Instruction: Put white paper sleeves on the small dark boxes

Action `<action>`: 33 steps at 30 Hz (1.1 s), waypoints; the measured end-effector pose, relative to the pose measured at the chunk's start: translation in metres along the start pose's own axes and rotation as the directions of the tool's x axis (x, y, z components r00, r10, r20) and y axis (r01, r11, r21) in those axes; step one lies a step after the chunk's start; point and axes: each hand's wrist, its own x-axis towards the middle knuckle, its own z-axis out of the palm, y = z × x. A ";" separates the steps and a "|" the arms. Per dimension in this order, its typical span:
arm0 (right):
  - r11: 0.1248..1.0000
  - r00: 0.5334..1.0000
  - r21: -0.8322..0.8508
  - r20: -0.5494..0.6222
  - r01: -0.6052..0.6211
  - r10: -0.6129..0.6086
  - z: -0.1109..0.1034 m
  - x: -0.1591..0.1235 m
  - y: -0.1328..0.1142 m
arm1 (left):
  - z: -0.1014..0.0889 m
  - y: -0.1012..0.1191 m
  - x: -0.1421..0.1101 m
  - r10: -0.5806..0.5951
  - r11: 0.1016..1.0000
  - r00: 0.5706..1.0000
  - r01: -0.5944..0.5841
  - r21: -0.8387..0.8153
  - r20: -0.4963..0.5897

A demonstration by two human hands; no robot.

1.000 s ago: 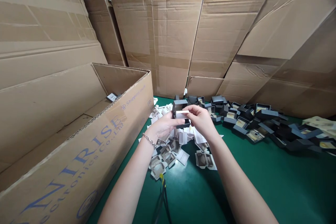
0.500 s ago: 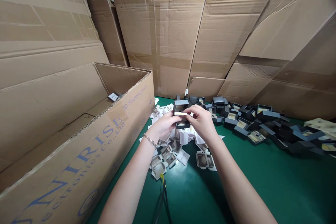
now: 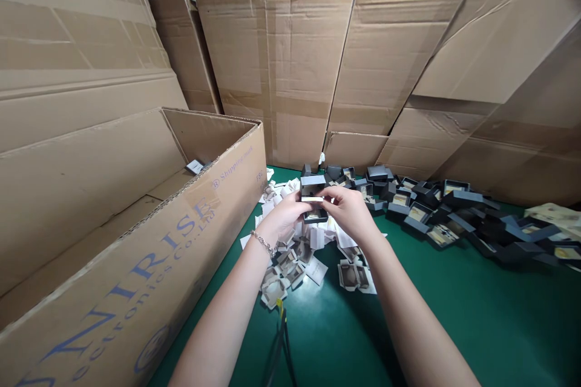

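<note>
Steadying open box in L hand, R hand at insert

L hand (image 3: 285,216) grasps box (image 3: 313,181) by its left side, thumb at the near edge; fingers behind are hidden, can't tell how far they wrap. R hand (image 3: 348,207) pinches insert (image 3: 311,199) at its right end; can't tell if it also bears on box. Prob. L = support, R = fine work, w/ box held open so the mid part stays reachable.

Orientation: lid side far, base side near, mouth toward the wearer. Insert's long axis runs L-R, approx. square to the reach, edge-on to the view.

Rel. to grip: white packaging (image 3: 316,239) just below & nearer the wearer, black boxes (image 3: 463,198) off to the right, carton (image 3: 181,266) to the left, table (image 3: 431,314) underneath. Spread likely keeps both piles in easy reach.
</note>
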 end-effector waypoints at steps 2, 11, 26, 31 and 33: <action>1.000 1.000 -0.010 -0.017 -0.012 0.012 0.001 -0.001 -0.002 | 0.003 -0.001 0.001 -0.006 1.000 0.999 0.005 -0.025 -0.047; 0.969 0.963 0.101 -0.126 -0.227 0.238 0.011 0.001 -0.002 | 0.002 -0.013 0.008 0.004 0.998 0.998 -0.008 -0.067 -0.063; 0.724 0.936 0.603 0.120 -0.334 0.332 0.024 0.006 0.010 | 0.003 -0.019 0.009 0.081 0.990 0.996 -0.083 0.114 0.025; 0.723 0.938 0.629 0.029 -0.285 0.345 0.025 0.005 0.008 | -0.002 -0.030 0.013 0.190 0.931 0.977 -0.210 0.297 0.096; 0.709 0.924 0.641 0.000 -0.295 0.384 0.028 0.004 0.007 | -0.003 -0.033 0.016 0.188 0.927 0.978 -0.206 0.314 0.089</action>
